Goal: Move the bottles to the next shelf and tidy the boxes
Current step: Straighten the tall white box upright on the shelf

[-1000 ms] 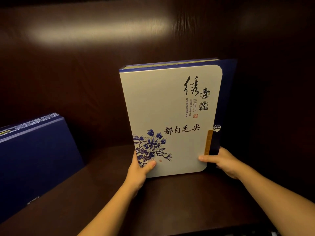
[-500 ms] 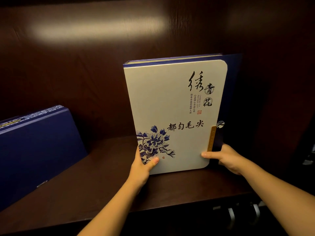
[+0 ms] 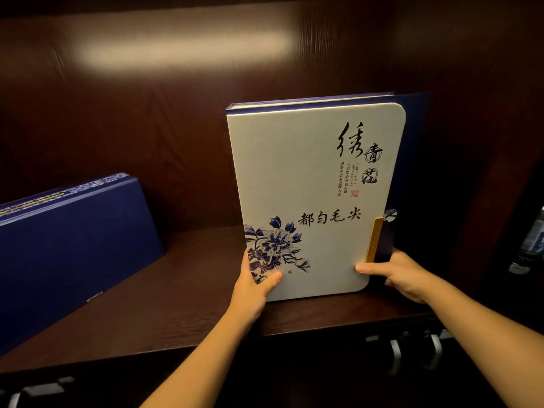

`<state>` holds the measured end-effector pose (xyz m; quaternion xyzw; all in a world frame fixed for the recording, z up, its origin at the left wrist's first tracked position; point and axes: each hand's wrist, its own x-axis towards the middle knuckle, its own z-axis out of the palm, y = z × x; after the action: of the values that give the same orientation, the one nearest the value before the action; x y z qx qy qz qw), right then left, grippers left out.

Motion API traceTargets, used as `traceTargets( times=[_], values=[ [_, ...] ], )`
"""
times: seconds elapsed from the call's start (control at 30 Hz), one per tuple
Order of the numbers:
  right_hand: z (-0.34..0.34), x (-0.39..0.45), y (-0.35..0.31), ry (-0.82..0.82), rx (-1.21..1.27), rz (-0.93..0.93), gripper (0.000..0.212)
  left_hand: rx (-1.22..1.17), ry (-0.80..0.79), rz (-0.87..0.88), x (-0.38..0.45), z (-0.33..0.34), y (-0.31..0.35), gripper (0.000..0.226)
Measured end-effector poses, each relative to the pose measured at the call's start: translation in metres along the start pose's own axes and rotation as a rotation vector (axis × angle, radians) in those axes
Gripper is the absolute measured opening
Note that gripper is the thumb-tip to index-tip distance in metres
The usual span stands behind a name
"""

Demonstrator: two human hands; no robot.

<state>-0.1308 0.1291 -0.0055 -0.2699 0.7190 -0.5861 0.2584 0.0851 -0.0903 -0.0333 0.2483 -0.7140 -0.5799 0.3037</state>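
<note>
A tall white tea gift box (image 3: 312,184) with a blue flower and black characters stands upright on the dark wooden shelf (image 3: 188,307), leaning back toward the rear panel. My left hand (image 3: 254,285) grips its lower left corner, thumb on the front. My right hand (image 3: 403,273) grips its lower right corner by the blue spine and gold clasp. A second box (image 3: 70,248), dark blue, leans tilted at the shelf's left end. At the far right edge a bottle (image 3: 531,242) shows partly in the neighbouring compartment.
The dark side wall (image 3: 471,172) stands just right of the white box. Bare shelf lies between the two boxes. Below the shelf's front edge, metal handles (image 3: 412,354) show in the dark at right and lower left.
The view has pulled back and shifted, so the shelf's front edge and the handles below now show. Both hands keep the same grip on the white box, which stands slightly more upright.
</note>
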Motion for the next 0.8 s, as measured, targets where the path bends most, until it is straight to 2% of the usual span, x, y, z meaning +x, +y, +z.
traceTargets(
  times=[0.43, 0.6, 0.8],
  values=[
    [-0.007, -0.023, 0.010, -0.065, 0.068, -0.064, 0.083, 0.017, 0.008, -0.012, -0.032, 0.003, 0.007, 0.078],
    [-0.006, -0.028, 0.012, -0.038, 0.072, -0.072, 0.083, -0.014, -0.004, -0.019, -0.036, 0.003, 0.010, 0.079],
    [-0.001, -0.031, 0.017, 0.008, 0.070, -0.102, 0.073, -0.015, 0.001, -0.023, -0.036, 0.005, 0.010, 0.077]
  ],
)
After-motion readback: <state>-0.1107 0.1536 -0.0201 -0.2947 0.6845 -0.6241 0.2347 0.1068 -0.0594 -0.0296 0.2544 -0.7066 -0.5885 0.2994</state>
